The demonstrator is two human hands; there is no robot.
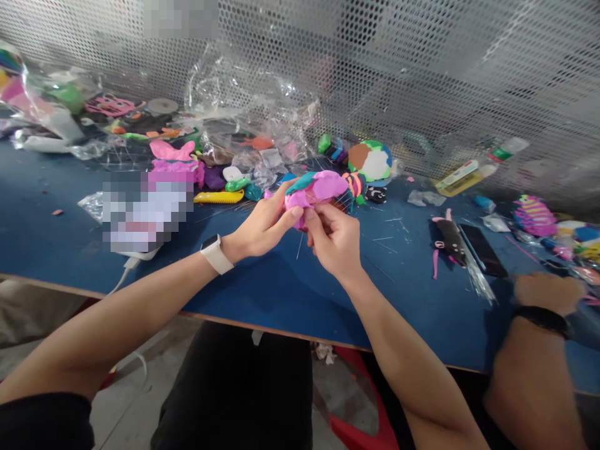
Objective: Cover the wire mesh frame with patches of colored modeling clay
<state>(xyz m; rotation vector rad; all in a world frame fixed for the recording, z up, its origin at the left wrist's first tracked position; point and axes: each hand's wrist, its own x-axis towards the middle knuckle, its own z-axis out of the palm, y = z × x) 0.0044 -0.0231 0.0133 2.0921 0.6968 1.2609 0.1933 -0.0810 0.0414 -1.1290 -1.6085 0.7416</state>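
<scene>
Over the blue table, a lump of modelling clay point(328, 185), mostly pink-purple with a teal patch, is held between both hands. My left hand point(265, 222), with a white watch band at the wrist, grips it from the left, thumb pressed on its near side. Closed in a pinch at the clay's lower right edge is my right hand point(335, 240). Thin clear bristles stick out around the fingers; where they are attached I cannot tell. The clay's underside is hidden by the fingers.
A phone point(150, 219) on a cable lies left, near a yellow cutter point(219, 197). Clear plastic wrap point(244, 94) and clay pieces line the mesh wall. To the right are a dark clay figure point(450, 237), a black phone point(484, 250) and another person's hand point(548, 292).
</scene>
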